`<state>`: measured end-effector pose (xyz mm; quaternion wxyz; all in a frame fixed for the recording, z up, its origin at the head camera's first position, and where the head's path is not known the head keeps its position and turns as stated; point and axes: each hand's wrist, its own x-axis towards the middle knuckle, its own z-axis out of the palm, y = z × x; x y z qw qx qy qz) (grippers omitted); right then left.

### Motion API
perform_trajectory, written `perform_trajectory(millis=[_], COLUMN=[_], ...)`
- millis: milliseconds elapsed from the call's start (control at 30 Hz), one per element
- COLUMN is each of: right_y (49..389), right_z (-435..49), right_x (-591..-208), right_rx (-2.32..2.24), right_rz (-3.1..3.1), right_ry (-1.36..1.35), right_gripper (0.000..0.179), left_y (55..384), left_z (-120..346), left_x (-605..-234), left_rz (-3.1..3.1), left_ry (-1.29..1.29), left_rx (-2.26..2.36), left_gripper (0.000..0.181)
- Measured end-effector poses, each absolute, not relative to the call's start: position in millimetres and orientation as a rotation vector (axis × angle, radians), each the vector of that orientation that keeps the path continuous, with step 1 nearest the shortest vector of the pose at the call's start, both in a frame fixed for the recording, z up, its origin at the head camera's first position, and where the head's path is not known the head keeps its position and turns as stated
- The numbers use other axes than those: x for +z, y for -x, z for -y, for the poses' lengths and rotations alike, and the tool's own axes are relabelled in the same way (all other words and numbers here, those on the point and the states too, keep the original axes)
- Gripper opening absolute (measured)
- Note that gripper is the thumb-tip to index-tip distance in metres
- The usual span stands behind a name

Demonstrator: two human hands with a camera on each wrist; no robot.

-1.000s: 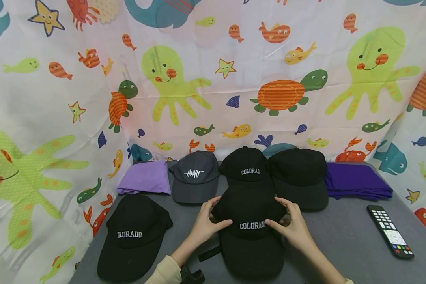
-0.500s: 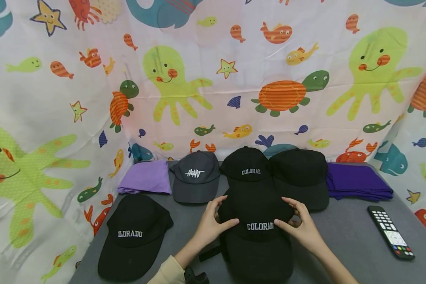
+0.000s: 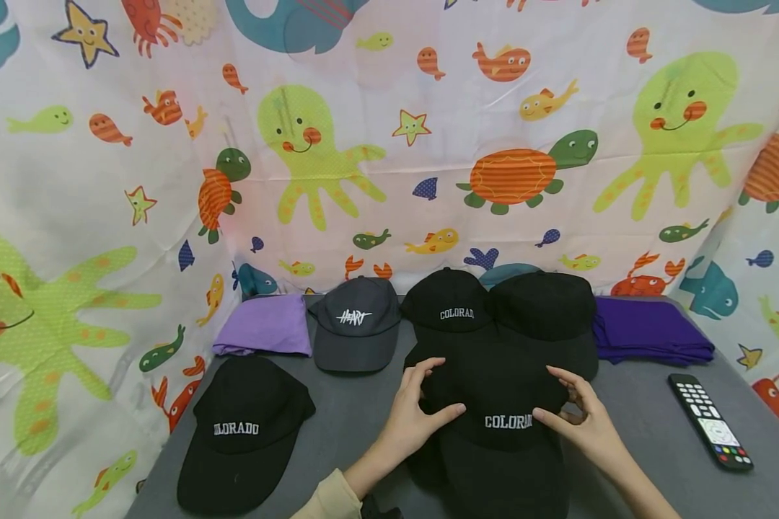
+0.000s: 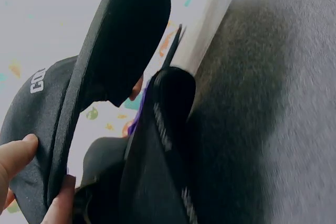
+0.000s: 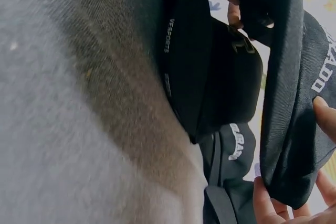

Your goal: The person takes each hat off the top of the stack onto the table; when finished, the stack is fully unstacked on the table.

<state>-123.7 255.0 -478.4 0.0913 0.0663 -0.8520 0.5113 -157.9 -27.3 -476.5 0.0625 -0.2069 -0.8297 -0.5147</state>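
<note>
A black COLORADO baseball cap (image 3: 493,382) is held up over the table, its brim toward me. My left hand (image 3: 415,418) pinches its left edge, thumb on the front beside the lettering. At the other edge, my right hand (image 3: 584,425) pinches it likewise, thumb at the end of the word. The wrist views show a gap between this cap and another black cap (image 5: 236,72) lying beneath it, with small white print along its inner band. From the head view, the held cap covers most of that lower cap.
Along the back lie a lilac folded cloth (image 3: 266,324), a grey HEART cap (image 3: 357,331), a black COLORADO cap (image 3: 451,292), a plain black cap (image 3: 545,310) and a purple folded cloth (image 3: 649,331). Another COLORADO cap (image 3: 247,432) sits left. A remote control (image 3: 710,422) is at right.
Both hands have moved to the right, carrying the cap with them. More of the lower cap's left side now shows. The surrounding caps, cloths and remote control have stayed put.
</note>
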Motion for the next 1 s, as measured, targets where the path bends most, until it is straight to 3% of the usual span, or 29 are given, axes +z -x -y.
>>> perform_trajectory(millis=[300, 567, 1000], right_y=[110, 102, 90], right_z=[-282, -320, -377], right_x=[-474, -482, -509], right_rx=[1.682, 1.745, 1.554], right_rz=[2.513, 2.442, 2.704], right_ry=[-0.107, -0.136, 0.235], right_gripper=[0.071, 0.07, 0.071], left_y=[144, 141, 129], left_z=[5, -21, -75], left_x=[-464, -473, -491], left_rz=[2.517, 2.527, 2.625], left_ry=[0.76, 0.85, 0.744], left_rx=[-1.607, -1.912, -2.233], left_gripper=[0.054, 0.056, 0.061])
